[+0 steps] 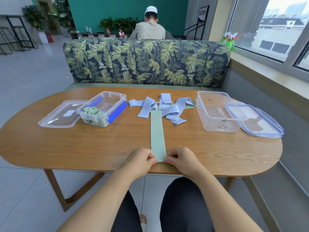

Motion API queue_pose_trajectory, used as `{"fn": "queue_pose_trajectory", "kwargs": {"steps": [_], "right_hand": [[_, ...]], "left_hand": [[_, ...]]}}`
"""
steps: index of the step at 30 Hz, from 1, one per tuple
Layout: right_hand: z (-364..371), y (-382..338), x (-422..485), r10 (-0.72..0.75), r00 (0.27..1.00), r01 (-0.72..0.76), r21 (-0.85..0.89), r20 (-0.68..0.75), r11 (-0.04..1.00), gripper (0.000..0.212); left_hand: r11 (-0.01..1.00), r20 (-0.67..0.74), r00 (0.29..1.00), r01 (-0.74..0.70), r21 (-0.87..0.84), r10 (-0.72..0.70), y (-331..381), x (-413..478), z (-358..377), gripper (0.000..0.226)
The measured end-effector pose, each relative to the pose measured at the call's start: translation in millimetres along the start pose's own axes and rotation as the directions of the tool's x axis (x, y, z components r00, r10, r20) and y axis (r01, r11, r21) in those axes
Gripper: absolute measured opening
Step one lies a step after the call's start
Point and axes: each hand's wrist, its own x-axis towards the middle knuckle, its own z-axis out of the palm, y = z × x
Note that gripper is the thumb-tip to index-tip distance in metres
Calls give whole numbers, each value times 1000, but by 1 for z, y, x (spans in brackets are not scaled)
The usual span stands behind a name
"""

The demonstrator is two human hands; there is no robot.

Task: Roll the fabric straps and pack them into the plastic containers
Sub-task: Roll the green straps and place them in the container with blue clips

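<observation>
Head view: two containers [203, 114], three green rolls [94, 111].

Left hand [140, 158], right hand [181, 159]: curled fingers [168, 159].

One wide-angle view was taken from head height, near the wooden table [66, 144], angled forward and down toward the far sofa [147, 62].
</observation>
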Motion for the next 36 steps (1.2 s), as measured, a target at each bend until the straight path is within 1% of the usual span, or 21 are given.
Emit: {"fn": "queue_pose_trajectory", "kwargs": {"steps": [2,6,11,15,20,23,26,28,30,33,34,36], "right_hand": [[-1,0,0,-1,1000,1,0,10,1000,16],[-1,0,1,-5,1000,6,-17,27,1000,25],[0,-3,6,50,998,-49,-25,30,998,34],[-1,-8,9,100,995,-99,-37,12,994,33],[-4,-12,12,128,991,-126,-62,30,990,24],[-7,-14,14,148,986,-146,-41,70,988,27],[-8,-15,16,171,981,-169,-24,93,985,27],[-8,-15,16,176,979,-174,-31,99,984,27],[-10,-16,16,178,978,-177,-26,105,984,27],[-11,-17,18,180,976,-179,-16,123,984,31],[-12,-18,18,181,975,-181,-15,128,983,33],[-13,-19,18,181,974,-181,-11,134,983,37]], "left_hand": [[1000,20,1000,14,24,-14,2,-1,-1,20],[997,41,999,26,71,-29,4,-1,-2,25],[992,52,995,78,103,-84,9,-1,-6,28],[987,48,994,94,133,-101,10,1,-9,27],[988,48,995,82,134,-89,8,4,-10,19],[994,21,998,58,91,-60,5,4,-9,16],[994,-62,993,98,-43,-100,0,2,-7,18],[991,-87,991,93,-95,-102,-3,2,-4,20],[990,-93,993,59,-130,-71,-3,2,0,19],[984,-133,991,-40,-171,17,0,-1,2,17],[986,-156,986,-83,-143,61,1,-3,2,15],[982,-228,955,-187,32,190,4,-8,4,6]]}}
